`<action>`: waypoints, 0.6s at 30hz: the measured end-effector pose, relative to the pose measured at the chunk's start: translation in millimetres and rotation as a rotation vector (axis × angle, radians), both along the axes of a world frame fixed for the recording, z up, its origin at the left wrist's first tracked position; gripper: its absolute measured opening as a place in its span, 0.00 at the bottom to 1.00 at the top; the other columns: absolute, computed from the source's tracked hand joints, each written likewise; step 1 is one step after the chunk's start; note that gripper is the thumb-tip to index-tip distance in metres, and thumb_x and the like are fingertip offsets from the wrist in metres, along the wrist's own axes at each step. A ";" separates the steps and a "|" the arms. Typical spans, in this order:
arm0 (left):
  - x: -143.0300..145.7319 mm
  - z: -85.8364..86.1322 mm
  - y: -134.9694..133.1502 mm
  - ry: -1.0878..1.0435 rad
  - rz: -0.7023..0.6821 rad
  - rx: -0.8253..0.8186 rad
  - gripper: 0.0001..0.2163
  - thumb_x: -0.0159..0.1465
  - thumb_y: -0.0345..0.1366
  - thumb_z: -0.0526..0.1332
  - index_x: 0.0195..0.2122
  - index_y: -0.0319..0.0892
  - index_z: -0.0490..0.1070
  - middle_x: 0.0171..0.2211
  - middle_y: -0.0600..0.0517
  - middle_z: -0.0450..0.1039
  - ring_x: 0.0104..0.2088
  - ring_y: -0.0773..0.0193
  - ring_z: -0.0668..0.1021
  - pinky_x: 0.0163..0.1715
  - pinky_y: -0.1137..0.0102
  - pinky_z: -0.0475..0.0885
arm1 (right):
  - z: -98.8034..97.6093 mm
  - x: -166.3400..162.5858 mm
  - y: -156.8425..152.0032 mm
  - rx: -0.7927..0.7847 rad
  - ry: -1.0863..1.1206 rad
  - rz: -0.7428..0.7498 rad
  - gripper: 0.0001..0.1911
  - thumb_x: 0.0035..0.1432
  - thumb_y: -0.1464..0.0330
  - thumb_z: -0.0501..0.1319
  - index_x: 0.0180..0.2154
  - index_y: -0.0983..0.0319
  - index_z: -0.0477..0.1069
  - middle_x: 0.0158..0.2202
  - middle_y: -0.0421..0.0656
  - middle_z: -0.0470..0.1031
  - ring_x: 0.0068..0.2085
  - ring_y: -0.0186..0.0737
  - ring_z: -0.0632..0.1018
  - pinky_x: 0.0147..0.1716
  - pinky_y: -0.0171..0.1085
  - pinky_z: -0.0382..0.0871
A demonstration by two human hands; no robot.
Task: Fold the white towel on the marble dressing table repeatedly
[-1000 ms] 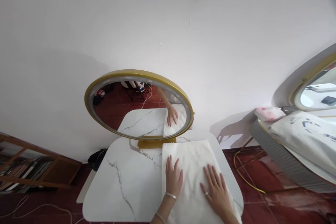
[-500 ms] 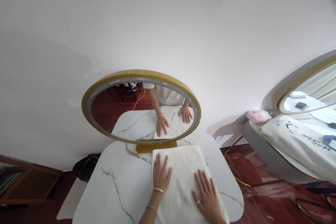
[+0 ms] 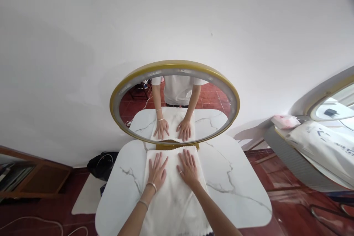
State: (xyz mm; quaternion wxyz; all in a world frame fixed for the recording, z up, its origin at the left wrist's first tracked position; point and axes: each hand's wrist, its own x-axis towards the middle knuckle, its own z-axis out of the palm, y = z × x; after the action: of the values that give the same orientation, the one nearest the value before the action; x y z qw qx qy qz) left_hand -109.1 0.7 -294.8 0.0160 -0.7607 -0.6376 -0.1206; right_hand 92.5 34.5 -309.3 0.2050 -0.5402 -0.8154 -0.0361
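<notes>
A soft white cloth [image 3: 173, 191] with a crinkled weave and a scalloped far edge is spread lengthwise down the middle of a white marble-patterned table [image 3: 238, 195] with rounded corners, its far edge just before the gold foot of a round, gold-framed mirror [image 3: 174, 102]. The left hand [image 3: 156, 172] and the right hand [image 3: 188, 168] are laid flat on the cloth side by side, fingers stretched out and slightly spread, nothing gripped. Bracelets are worn on the left wrist and a ring on the right hand.
</notes>
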 end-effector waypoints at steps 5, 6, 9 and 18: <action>49.3 14.1 28.7 -0.076 -0.097 -0.086 0.33 0.56 0.25 0.54 0.64 0.53 0.56 0.70 0.52 0.39 0.69 0.46 0.40 0.62 0.39 0.40 | -8.1 34.1 -1.4 -0.002 -0.017 -0.100 0.32 0.66 0.61 0.49 0.68 0.56 0.41 0.69 0.47 0.46 0.69 0.48 0.49 0.63 0.51 0.47; 60.2 14.5 33.2 -0.091 -0.094 -0.091 0.33 0.56 0.25 0.55 0.63 0.53 0.57 0.70 0.52 0.39 0.69 0.46 0.41 0.62 0.39 0.39 | -9.1 42.4 -1.0 -0.003 -0.020 -0.110 0.33 0.66 0.61 0.49 0.68 0.56 0.40 0.69 0.46 0.45 0.69 0.48 0.49 0.63 0.51 0.47; 86.2 9.2 30.5 -0.121 -0.037 -0.101 0.32 0.57 0.26 0.56 0.63 0.53 0.58 0.70 0.50 0.40 0.69 0.46 0.43 0.63 0.40 0.41 | -10.4 58.4 0.4 0.009 -0.025 -0.113 0.34 0.66 0.60 0.49 0.68 0.55 0.36 0.70 0.46 0.43 0.69 0.49 0.48 0.63 0.52 0.48; 53.1 -29.0 -120.5 -0.043 0.100 -0.039 0.33 0.60 0.49 0.59 0.65 0.58 0.50 0.69 0.48 0.47 0.67 0.44 0.51 0.61 0.43 0.50 | -6.1 25.0 -6.5 -0.003 -0.012 -0.096 0.36 0.67 0.66 0.47 0.68 0.56 0.27 0.70 0.46 0.35 0.69 0.49 0.46 0.64 0.52 0.47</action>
State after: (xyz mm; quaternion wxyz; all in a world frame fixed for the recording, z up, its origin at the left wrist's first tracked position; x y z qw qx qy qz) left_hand -56.0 -119.8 -323.8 -0.0064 -0.7253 -0.6772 -0.1236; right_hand 117.4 28.0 -315.4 0.1976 -0.5786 -0.7899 -0.0479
